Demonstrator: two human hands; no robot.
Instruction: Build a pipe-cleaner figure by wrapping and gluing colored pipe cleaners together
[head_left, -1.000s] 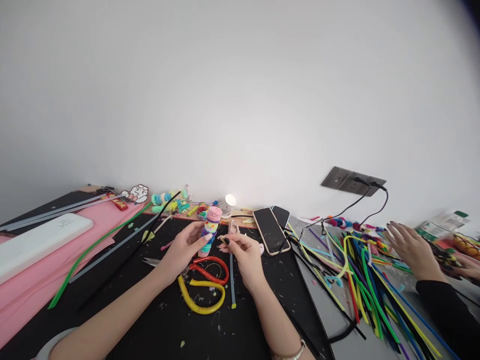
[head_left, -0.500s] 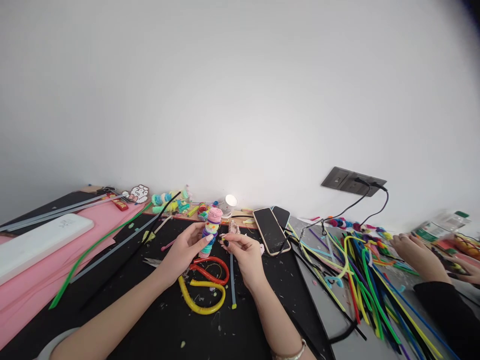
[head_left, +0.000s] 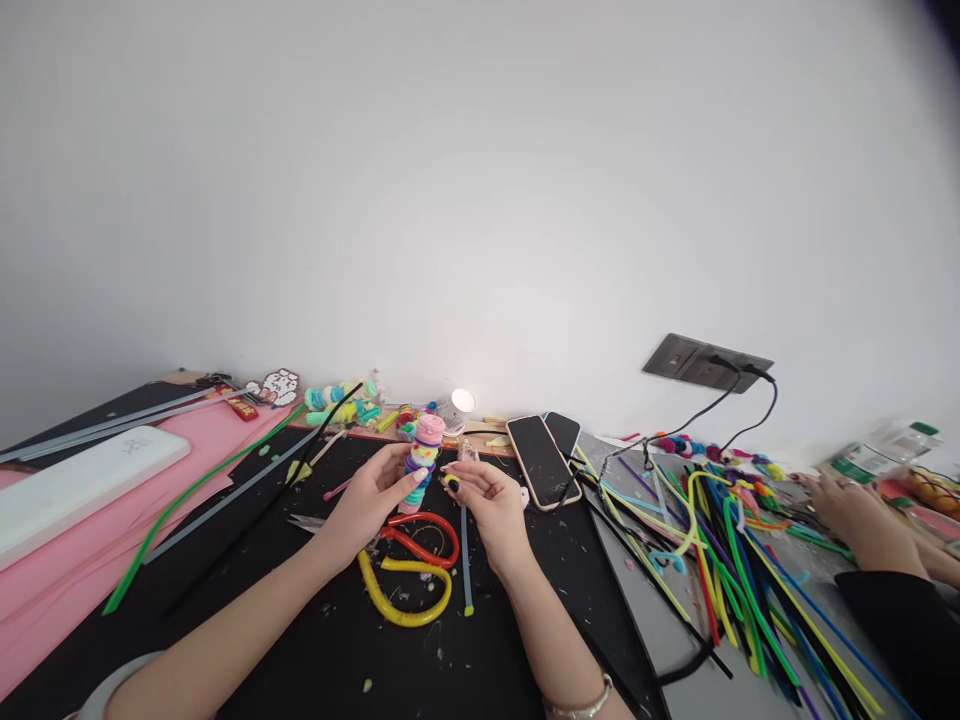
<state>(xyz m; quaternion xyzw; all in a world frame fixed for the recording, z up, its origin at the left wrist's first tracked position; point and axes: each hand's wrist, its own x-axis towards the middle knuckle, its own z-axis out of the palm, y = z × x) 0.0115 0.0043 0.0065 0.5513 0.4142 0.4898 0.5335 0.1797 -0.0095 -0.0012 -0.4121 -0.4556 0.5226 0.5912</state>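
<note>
My left hand is closed around an upright stack of fuzzy coiled pipe cleaners in pink, white, purple and turquoise. Just to its right, my right hand pinches a tiny yellow piece between thumb and fingers, close to the stack's side. Below both hands lie scissors with one red and one yellow handle loop, their blades pointing left under my left wrist. A grey-blue strip with a yellow tip lies beneath my right hand.
Phones and black cables rest right of my hands. Many loose pipe cleaners cover the grey table, beside another person's hands. Left are a white device and pink sheets. A paper cup stands by the wall.
My hands have hardly moved; the right fingers shift slightly beside the stack. At the far right, the other person's hand has moved a little to the right.
</note>
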